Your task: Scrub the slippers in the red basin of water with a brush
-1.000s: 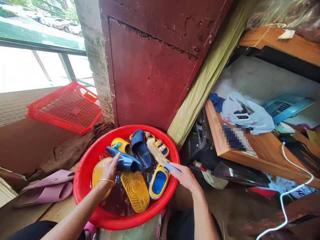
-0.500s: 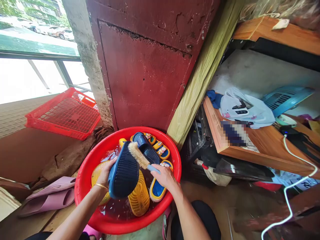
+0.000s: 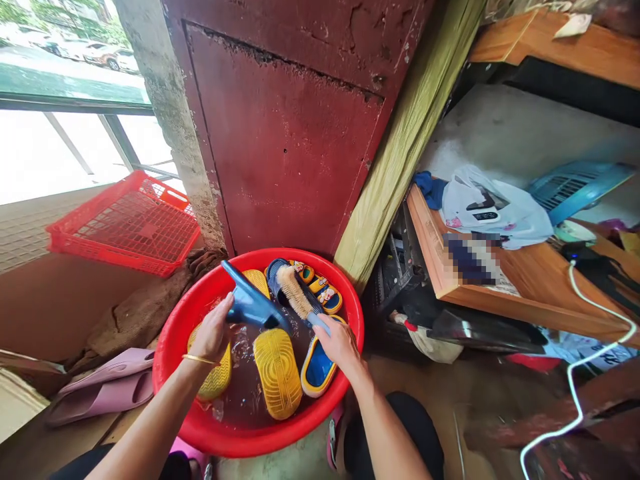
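My left hand (image 3: 213, 331) grips a navy blue plastic slipper (image 3: 253, 305) just above the water in a red plastic basin (image 3: 173, 380). My right hand (image 3: 340, 347) is closed on the blue handle of a scrubbing brush (image 3: 295, 293). Its pale bristles lie against a second navy slipper (image 3: 277, 277). Children's blue-and-yellow slippers (image 3: 317, 368) and a yellow ribbed sole (image 3: 277, 373) lie in the dark water. The left hand partly hides another yellow sole (image 3: 217, 377).
Pink slippers (image 3: 103, 388) lie left of the basin, and a red plastic crate (image 3: 125, 223) leans behind them. A rusty red metal panel (image 3: 280, 140) stands beyond the basin. On the right are a wooden shelf (image 3: 450, 287), a white plastic bag (image 3: 493, 210) and a white cable (image 3: 575, 393).
The navy slipper in my left hand has turned from sole-up to lying on its side, lower over the water. The brush has shifted up and to the right, onto the second slipper.
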`<state>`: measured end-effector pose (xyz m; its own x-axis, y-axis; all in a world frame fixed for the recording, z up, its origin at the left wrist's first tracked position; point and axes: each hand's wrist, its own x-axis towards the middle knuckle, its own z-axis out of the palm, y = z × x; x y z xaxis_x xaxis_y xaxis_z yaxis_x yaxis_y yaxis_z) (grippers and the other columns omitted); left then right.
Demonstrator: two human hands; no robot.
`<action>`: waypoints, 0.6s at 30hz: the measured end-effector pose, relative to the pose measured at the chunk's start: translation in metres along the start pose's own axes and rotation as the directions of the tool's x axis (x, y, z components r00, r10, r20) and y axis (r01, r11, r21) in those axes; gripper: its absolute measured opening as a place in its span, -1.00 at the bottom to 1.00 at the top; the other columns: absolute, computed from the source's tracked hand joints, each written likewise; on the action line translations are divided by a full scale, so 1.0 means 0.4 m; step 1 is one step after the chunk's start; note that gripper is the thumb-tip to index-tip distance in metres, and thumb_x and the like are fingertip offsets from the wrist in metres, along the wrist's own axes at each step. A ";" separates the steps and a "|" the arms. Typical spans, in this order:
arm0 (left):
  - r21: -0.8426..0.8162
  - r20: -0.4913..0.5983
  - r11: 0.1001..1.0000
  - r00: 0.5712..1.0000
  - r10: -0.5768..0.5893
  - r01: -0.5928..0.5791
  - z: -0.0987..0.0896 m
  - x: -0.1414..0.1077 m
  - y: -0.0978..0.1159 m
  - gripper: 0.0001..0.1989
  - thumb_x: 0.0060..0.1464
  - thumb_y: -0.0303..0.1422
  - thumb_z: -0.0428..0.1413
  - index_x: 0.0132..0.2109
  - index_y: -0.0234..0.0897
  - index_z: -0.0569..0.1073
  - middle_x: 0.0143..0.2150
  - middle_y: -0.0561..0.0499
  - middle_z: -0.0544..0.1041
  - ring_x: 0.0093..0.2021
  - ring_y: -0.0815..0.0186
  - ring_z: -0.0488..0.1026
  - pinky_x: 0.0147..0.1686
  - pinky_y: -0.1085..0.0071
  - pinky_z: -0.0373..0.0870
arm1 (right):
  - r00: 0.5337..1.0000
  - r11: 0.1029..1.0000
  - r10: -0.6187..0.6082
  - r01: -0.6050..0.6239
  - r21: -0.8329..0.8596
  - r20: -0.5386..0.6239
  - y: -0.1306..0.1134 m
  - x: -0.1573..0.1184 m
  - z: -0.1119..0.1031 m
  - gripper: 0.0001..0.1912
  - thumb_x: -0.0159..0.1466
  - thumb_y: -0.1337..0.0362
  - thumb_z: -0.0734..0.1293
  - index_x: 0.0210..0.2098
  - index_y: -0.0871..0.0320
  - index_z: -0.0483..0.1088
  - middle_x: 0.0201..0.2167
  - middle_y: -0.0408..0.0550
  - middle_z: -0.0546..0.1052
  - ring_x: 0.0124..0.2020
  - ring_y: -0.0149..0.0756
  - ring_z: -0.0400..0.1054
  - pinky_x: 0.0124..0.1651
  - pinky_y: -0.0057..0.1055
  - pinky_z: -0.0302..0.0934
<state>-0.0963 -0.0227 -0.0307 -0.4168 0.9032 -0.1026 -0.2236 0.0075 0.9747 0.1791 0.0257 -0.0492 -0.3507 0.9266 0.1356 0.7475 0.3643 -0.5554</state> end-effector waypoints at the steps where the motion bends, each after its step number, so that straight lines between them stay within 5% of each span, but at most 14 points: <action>1: -0.011 0.033 1.000 0.999 0.014 -0.013 0.005 0.000 0.009 -0.40 -0.03 0.11 0.20 0.02 -0.21 0.53 0.03 -0.10 0.62 0.02 0.05 0.55 -0.06 0.16 0.55 | 0.999 0.998 0.006 -0.003 0.064 -0.047 0.005 0.002 0.002 -0.60 0.39 0.15 0.24 0.15 0.07 0.47 0.03 0.01 0.60 0.05 -0.18 0.49 0.10 -0.34 0.33; 7: 0.109 0.122 0.978 0.979 0.162 -0.175 0.048 0.025 -0.012 -0.22 -0.07 -0.02 0.29 0.26 -0.24 0.38 0.27 -0.23 0.44 0.25 -0.08 0.38 0.21 0.00 0.34 | 0.974 0.934 0.125 -0.051 0.354 -0.189 0.013 -0.009 0.010 -0.48 0.44 0.02 0.10 0.18 0.17 0.42 -0.20 -0.01 0.65 -0.24 -0.23 0.56 -0.21 -0.42 0.41; 11: 0.210 0.155 0.923 0.943 0.294 -0.323 0.062 0.045 -0.050 -0.20 0.01 -0.04 0.22 0.34 -0.22 0.26 0.43 -0.22 0.21 0.40 -0.04 0.18 0.30 0.03 0.23 | 0.974 0.958 0.003 0.062 0.281 -0.225 -0.001 -0.022 0.021 -0.53 0.42 0.07 0.15 0.16 0.17 0.44 -0.07 0.05 0.62 -0.11 -0.20 0.53 -0.07 -0.40 0.38; 14: 0.347 0.128 0.869 0.936 0.328 -0.352 0.049 0.049 -0.069 -0.31 0.06 -0.02 0.14 0.27 -0.23 0.33 0.36 -0.21 0.30 0.36 -0.01 0.24 0.27 0.06 0.28 | 0.992 0.986 -0.076 0.089 0.144 -0.096 -0.017 -0.030 0.037 -0.57 0.40 0.15 0.20 0.18 0.12 0.42 0.01 0.04 0.60 -0.01 -0.17 0.50 0.06 -0.36 0.33; 18: 0.685 0.080 0.683 0.958 0.276 -0.254 0.021 0.007 -0.116 -0.44 0.11 -0.02 0.02 0.12 -0.27 0.44 0.12 -0.25 0.47 0.15 -0.01 0.44 0.10 0.10 0.42 | 0.996 0.995 0.013 -0.005 -0.098 0.086 -0.028 -0.030 0.058 -0.49 0.39 0.20 0.23 0.31 0.09 0.30 0.02 0.06 0.60 -0.01 -0.16 0.50 0.06 -0.33 0.32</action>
<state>-0.0798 -0.0169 -0.0746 -0.3906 0.9015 0.1863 0.5562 0.0698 0.8281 0.1620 0.0084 -0.0636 -0.3879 0.9199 0.0575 0.8010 0.3674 -0.4726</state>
